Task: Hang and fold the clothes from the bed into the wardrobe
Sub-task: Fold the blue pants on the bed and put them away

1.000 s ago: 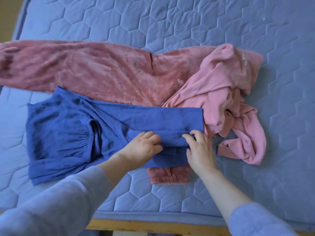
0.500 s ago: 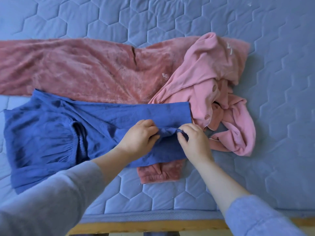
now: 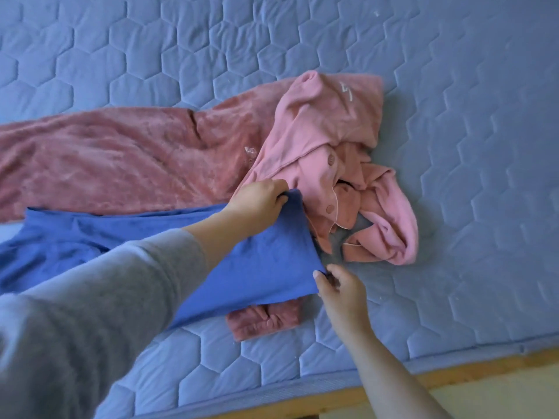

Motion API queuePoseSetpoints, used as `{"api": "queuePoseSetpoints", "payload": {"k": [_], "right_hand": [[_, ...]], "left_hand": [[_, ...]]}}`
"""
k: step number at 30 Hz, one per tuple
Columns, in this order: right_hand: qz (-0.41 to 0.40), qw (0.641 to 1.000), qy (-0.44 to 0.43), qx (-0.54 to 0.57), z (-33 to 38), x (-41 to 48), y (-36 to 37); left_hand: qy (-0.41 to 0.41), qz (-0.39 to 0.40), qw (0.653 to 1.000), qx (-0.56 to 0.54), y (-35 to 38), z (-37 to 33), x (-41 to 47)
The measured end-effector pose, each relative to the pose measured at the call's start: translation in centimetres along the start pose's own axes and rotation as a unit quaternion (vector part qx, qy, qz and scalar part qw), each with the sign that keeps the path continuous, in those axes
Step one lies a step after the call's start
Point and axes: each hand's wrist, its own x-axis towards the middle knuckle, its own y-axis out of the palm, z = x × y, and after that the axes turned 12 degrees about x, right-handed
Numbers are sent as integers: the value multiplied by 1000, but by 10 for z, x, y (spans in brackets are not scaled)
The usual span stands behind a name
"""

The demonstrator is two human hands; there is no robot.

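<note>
Pink top (image 3: 326,137) crumpled beside blue garment (image 3: 266,261); velvet trousers (image 3: 121,158) underneath.

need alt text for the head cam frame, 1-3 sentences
Two hands hold the end of a blue garment on a quilted blue mattress: the left hand grips the far corner, the right hand pinches the near corner. A dusty-red fleece garment and a crumpled pink buttoned top lie just beyond it.
</note>
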Motion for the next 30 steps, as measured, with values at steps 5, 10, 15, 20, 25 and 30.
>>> {"api": "queuePoseSetpoints", "payload": {"k": [5, 10, 15, 20, 25, 30], "right_hand": [[10, 999, 43, 26, -18, 8, 1], [2, 997, 68, 24, -27, 14, 4], [1, 997, 71, -24, -29, 15, 5], [-24, 996, 49, -65, -28, 19, 6], [11, 997, 74, -19, -24, 23, 13], [32, 995, 95, 14, -22, 27, 13]], "left_hand": [[-10, 49, 997, 63, 24, 4, 24], [-18, 20, 998, 55, 36, 6, 29], [-11, -35, 998, 54, 39, 6, 29], [-55, 0, 998, 0, 36, 1, 32], [-67, 13, 994, -87, 30, 7, 32], [-56, 40, 992, -110, 20, 8, 30]]}}
